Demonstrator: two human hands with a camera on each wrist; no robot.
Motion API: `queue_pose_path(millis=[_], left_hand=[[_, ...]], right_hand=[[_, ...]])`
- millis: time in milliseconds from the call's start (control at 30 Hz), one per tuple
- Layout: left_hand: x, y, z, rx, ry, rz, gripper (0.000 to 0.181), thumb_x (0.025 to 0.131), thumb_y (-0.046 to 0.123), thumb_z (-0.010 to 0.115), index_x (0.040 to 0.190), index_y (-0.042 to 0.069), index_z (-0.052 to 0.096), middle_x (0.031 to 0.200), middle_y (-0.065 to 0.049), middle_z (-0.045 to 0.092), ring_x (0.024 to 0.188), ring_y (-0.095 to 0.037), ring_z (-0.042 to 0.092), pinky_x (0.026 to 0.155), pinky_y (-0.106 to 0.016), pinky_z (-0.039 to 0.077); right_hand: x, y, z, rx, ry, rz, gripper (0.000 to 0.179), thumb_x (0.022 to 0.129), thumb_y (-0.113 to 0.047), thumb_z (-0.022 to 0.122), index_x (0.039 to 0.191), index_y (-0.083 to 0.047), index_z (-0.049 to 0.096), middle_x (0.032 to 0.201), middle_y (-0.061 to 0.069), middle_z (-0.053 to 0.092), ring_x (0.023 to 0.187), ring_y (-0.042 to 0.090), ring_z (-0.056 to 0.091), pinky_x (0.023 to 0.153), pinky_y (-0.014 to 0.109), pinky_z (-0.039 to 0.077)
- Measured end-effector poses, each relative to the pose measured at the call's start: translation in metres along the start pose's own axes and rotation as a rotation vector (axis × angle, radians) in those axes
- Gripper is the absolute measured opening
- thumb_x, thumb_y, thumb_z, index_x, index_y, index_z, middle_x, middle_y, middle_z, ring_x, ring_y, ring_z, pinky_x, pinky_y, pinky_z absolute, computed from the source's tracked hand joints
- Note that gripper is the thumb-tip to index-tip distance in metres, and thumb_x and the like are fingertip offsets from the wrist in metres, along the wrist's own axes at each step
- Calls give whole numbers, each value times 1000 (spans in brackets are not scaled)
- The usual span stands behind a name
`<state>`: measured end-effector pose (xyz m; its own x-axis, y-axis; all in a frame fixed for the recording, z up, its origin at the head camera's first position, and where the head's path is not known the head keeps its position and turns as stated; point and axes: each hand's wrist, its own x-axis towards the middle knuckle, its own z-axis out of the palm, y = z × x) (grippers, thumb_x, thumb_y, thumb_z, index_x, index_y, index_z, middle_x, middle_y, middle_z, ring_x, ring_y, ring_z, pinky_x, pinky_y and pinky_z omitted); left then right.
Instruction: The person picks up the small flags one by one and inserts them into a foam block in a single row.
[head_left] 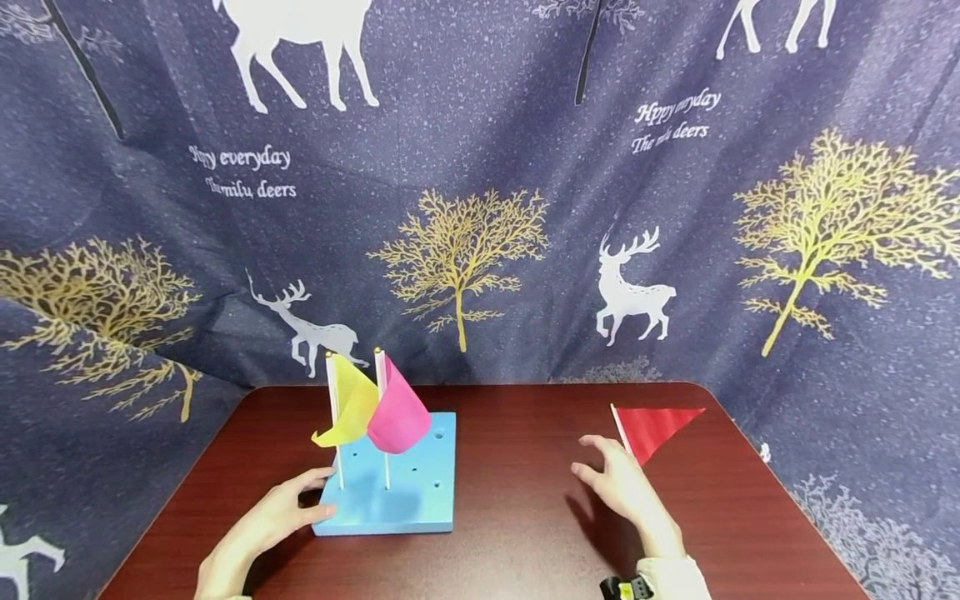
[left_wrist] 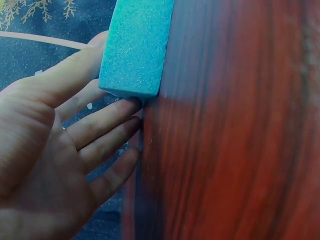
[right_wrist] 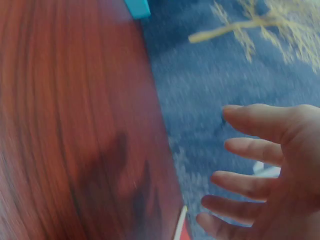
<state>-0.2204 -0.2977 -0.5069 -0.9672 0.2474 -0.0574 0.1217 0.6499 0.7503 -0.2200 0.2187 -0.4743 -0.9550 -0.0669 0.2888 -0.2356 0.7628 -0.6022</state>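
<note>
A light-blue board (head_left: 412, 508) with small holes lies on the table's left half. On it stand a yellow flag (head_left: 354, 404) and a pink flag (head_left: 401, 410), both on white poles. My left hand (head_left: 273, 512) is at the board's left edge, thumb over the near corner and fingers spread along the side. In the left wrist view, fingertips (left_wrist: 132, 105) reach the end of the board (left_wrist: 134, 55). My right hand (head_left: 618, 483) hovers above the table, fingers apart and holding nothing. Just beyond it is a red triangular flag (head_left: 656, 427) on a white pole.
The dark red-brown wooden table (head_left: 517, 500) has rounded far corners. A navy cloth (head_left: 510, 150) printed with deer, trees and words hangs behind and around it. A dark watch (head_left: 626, 587) is on the right wrist.
</note>
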Motion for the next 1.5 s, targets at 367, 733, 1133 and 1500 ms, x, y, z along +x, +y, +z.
queue_pose_path(millis=[367, 733, 1133, 1500], left_hand=[[0, 1, 0, -7, -11, -16, 69, 83, 33, 78, 138, 2, 52, 128, -17, 59, 119, -37, 54, 86, -43, 48], [-1, 0, 0, 1, -11, 19, 67, 84, 32, 78, 138, 1, 52, 128, -18, 59, 119, -38, 54, 86, -44, 47], [-1, -1, -1, 22, 7, 45, 67, 83, 33, 78, 137, 2, 54, 127, -17, 60, 117, -37, 55, 85, -40, 48], [-1, -1, -2, 0, -14, 38, 67, 84, 32, 78, 138, 0, 52, 127, -19, 59, 118, -39, 54, 85, -41, 47]], right_hand=[[-9, 37, -34, -18, -12, 123, 44, 85, -19, 74, 123, 0, 61, 117, 23, 63, 104, 40, 62, 88, 54, 45], [-20, 57, -44, -45, -15, 203, 40, 87, -21, 72, 118, 1, 61, 100, 17, 68, 91, 34, 65, 80, 48, 47], [-24, 70, -44, -137, -77, 332, 25, 78, -18, 75, 93, 0, 65, 87, 16, 66, 83, 37, 62, 73, 51, 46], [-28, 64, -42, -168, -92, 399, 13, 74, -12, 70, 68, -8, 60, 66, 6, 58, 67, 27, 57, 63, 44, 44]])
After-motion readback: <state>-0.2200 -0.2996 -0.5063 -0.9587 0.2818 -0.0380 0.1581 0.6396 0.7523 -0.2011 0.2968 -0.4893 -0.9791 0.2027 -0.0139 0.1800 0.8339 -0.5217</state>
